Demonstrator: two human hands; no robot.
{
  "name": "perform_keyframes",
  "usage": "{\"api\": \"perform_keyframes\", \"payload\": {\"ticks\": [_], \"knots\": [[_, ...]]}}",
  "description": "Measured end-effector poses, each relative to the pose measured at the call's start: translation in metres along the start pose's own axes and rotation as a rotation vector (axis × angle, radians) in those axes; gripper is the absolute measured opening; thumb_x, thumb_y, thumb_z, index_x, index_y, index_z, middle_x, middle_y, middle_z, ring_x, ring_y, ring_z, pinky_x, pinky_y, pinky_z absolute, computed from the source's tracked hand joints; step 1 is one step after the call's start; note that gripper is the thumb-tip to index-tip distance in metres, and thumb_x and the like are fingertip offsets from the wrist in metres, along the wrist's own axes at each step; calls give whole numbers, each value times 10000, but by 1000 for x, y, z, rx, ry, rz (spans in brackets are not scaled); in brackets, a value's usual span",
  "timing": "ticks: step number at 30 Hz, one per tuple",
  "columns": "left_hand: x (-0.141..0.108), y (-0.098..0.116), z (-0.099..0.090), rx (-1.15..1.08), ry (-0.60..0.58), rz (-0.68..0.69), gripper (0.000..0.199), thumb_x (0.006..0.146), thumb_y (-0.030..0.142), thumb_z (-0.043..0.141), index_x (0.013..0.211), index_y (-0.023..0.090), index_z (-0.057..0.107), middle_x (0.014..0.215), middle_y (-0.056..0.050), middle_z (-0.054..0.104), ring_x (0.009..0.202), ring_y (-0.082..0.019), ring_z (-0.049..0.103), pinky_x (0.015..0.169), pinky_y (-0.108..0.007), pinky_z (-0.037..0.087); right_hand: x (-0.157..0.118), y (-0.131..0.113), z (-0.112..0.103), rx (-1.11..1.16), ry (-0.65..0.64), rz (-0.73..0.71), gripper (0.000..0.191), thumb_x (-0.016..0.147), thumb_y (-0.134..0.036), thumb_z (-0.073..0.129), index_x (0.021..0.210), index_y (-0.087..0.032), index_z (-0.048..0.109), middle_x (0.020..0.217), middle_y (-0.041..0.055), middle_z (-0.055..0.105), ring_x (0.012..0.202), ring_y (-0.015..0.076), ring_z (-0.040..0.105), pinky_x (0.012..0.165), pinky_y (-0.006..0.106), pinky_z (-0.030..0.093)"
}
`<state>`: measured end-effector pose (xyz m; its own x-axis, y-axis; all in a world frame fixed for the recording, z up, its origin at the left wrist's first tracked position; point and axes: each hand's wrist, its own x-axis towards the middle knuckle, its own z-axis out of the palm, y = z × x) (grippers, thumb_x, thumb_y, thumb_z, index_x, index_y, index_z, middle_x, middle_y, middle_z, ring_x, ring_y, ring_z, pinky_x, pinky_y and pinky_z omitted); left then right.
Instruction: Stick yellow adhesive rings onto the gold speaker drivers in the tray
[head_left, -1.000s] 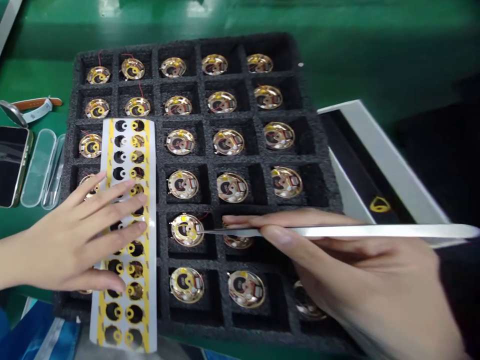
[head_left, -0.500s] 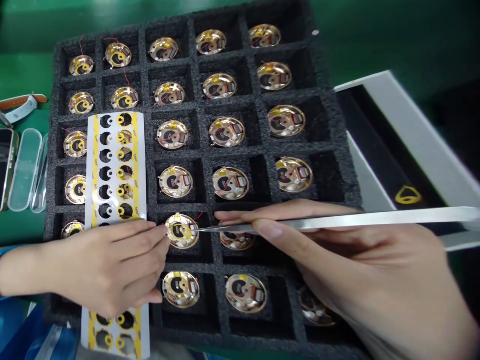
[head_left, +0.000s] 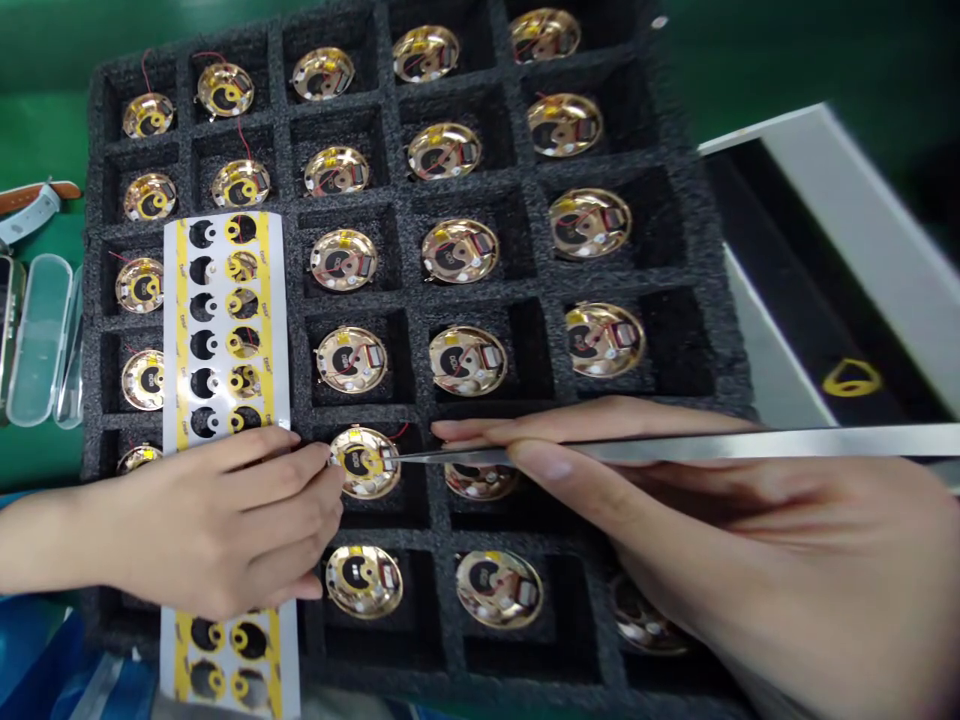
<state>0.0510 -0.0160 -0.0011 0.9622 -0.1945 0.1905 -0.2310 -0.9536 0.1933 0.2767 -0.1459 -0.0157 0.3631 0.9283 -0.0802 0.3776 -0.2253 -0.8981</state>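
My right hand (head_left: 720, 540) grips a pair of metal tweezers (head_left: 675, 443), their tips at the right side of a gold watch case (head_left: 367, 462). A yellow adhesive piece lies inside that case, and a thin red wire sticks out at its upper right. Across a long sheet of yellow-and-black stickers (head_left: 276, 330) lies my left hand (head_left: 225, 520), its fingers bent together over the sheet's right edge. One of its fingertips meets the left rim of the same case. The thumb and the underside of the fingers are mostly hidden.
Beneath everything is a black foam tray (head_left: 292, 215) with gold watch cases in its compartments. A white-and-black panel (head_left: 847, 200) with a yellow mark lies at right. On the green surface at left are a clear plastic case (head_left: 41, 340) and a watch strap (head_left: 34, 215).
The view has shifted slightly, so the tray looks larger and the panel sits farther right. Both hands keep nearly the same pose, with the tweezer tips still at the same watch case.
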Motion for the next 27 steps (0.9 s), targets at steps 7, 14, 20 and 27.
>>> {"api": "perform_keyframes", "payload": {"ticks": [7,14,20,27], "knots": [[1,0,2,28,-37,-8,391,1014,321,374,1110,79,667,1228,-101,668,1143,-218,602,986,-368,472,1,3,2,-48,15,-24,120,849,-334,658,800,-391,752,849,-96,774,725,124,743,623,179,622],[2,0,3,40,-54,-3,423,1023,337,347,1119,79,667,1218,-92,674,1152,-209,590,979,-359,464,-5,-2,1,-72,27,-55,126,853,-318,661,808,-399,747,862,-105,772,746,119,742,656,185,625],[0,1,3,38,-64,-15,431,1011,362,378,1154,62,653,1225,-91,670,1173,-233,592,1010,-352,454,-3,-1,2,-74,33,-43,132,855,-301,654,801,-378,745,859,-90,774,771,136,743,689,225,636],[0,2,3,18,-78,-18,443,1013,363,374,1152,40,644,1242,-94,658,1186,-241,578,1041,-354,423,-7,-2,4,-116,82,-83,150,852,-326,646,742,-381,731,835,-74,772,744,166,740,665,294,643]]}}
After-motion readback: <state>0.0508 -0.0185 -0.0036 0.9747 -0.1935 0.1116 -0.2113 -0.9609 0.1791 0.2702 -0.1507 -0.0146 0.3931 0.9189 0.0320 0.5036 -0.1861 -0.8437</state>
